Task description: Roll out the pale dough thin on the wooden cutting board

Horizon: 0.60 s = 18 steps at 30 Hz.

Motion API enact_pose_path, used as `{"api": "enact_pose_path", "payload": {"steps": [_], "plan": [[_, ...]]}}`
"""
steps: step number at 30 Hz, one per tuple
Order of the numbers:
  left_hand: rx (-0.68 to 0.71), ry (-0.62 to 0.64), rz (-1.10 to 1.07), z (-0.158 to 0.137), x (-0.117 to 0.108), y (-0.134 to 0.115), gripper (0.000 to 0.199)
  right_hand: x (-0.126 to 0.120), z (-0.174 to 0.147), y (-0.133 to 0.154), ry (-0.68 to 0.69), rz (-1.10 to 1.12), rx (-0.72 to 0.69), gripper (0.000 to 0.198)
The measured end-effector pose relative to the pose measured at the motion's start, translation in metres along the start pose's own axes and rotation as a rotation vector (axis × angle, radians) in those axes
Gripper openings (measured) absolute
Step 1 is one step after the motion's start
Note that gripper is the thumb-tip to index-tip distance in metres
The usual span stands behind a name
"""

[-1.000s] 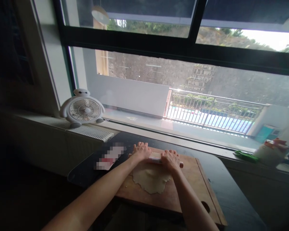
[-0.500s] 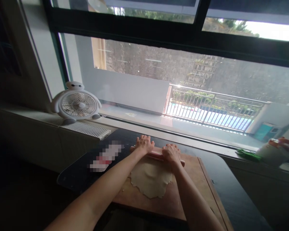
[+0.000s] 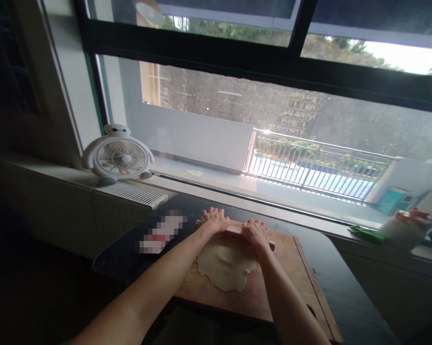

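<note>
A wooden rolling pin (image 3: 234, 230) lies across the far edge of a flattened sheet of pale dough (image 3: 227, 268). Near the pin's left end, my left hand (image 3: 215, 220) is closed over it. Toward the other end, my right hand (image 3: 255, 232) grips it the same way, and a short stub of handle sticks out beyond that hand. The dough has a ragged outline and rests on a wooden board (image 3: 286, 258). Both palms face down, so the pin's underside and parts of the fingers are hidden.
The board sits on a dark table (image 3: 340, 268) under a large window. A blurred-out flat item (image 3: 162, 232) lies left of the board. A white fan (image 3: 122, 157) stands on the radiator cover. Green cloth (image 3: 367, 234) and a pale rounded container (image 3: 403, 231) are on the right sill.
My view has shifted slightly. Both hands keep their grip on the rolling pin and appear a little nearer to me; the dough's shape looks about the same.
</note>
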<state>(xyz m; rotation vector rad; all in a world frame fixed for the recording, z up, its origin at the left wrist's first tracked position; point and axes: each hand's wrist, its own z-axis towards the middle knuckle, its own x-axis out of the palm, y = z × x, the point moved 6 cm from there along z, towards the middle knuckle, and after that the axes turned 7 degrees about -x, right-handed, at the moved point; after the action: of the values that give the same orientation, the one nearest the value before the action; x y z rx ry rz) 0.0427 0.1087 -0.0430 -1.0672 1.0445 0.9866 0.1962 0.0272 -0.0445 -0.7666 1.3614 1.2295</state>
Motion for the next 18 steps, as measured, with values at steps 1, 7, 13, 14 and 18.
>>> {"api": "enact_pose_path", "payload": {"steps": [1, 7, 13, 14, 18], "plan": [[0.004, 0.000, 0.002, -0.006, -0.002, 0.001, 0.041, -0.002, -0.006, 0.001, -0.007, -0.001, -0.003, 0.038], [0.026, -0.028, 0.012, -0.033, -0.014, 0.002, 0.042, -0.012, -0.031, 0.009, -0.090, -0.011, -0.030, 0.040], [0.025, -0.096, -0.005, -0.027, -0.019, -0.004, 0.043, -0.013, -0.024, 0.011, -0.156, -0.025, -0.025, 0.041], [0.024, -0.100, -0.008, -0.021, -0.018, -0.005, 0.044, -0.012, -0.018, 0.010, -0.156, -0.025, -0.021, 0.041], [0.003, -0.074, -0.018, 0.009, -0.010, -0.009, 0.046, -0.008, 0.009, 0.005, -0.131, -0.023, -0.007, 0.039]]}}
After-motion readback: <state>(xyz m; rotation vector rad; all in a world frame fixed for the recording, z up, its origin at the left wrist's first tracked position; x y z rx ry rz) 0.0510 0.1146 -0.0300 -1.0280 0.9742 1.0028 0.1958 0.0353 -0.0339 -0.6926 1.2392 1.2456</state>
